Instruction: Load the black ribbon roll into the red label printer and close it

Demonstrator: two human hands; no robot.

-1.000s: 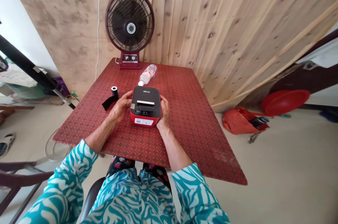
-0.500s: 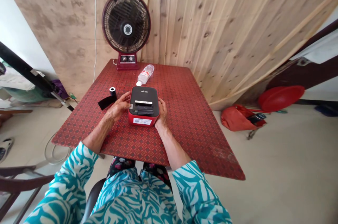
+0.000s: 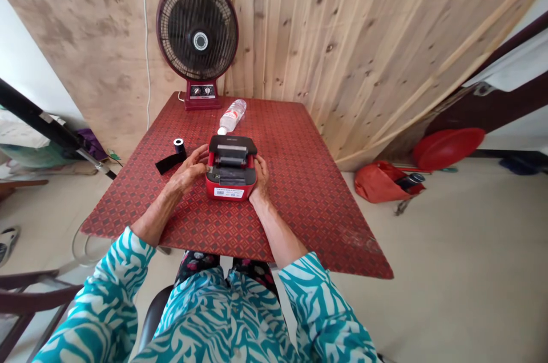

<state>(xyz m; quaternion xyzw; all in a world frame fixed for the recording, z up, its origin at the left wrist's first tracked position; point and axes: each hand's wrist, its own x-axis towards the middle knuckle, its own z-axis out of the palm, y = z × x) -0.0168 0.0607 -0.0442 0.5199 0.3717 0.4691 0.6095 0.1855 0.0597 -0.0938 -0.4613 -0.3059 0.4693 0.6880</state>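
Head view: a red-and-black printer (image 3: 231, 173) is placed approx. mid-surface on the patterned table (image 3: 299, 220), its labelled face turned to the near edge. Its lid (image 3: 233, 141) is raised part-way at the far side; the dark interior is exposed, but its contents can't be made out. The printer is gripped b/w both hands: L hand (image 3: 187, 172) is set against its left side, R hand (image 3: 261, 177) is cupped along its right, some fingertips hidden. Toward the left edge, near the L hand, a black roll (image 3: 179, 147) is stood on end w/ a loose strip (image 3: 168, 164) lying beside it. Behind the printer a bottle (image 3: 232, 116) is laid on its side, cap toward the lid; contact can't be told. A fan (image 3: 197, 40) is stood at the far-left corner.

Risks, as judged: if the lid were swung further back, the cap could be knocked & the bottle set rolling; if the lid were let drop, fingers could be pinched; if the L hand were shifted outward, the strip could be creased or the roll tipped.
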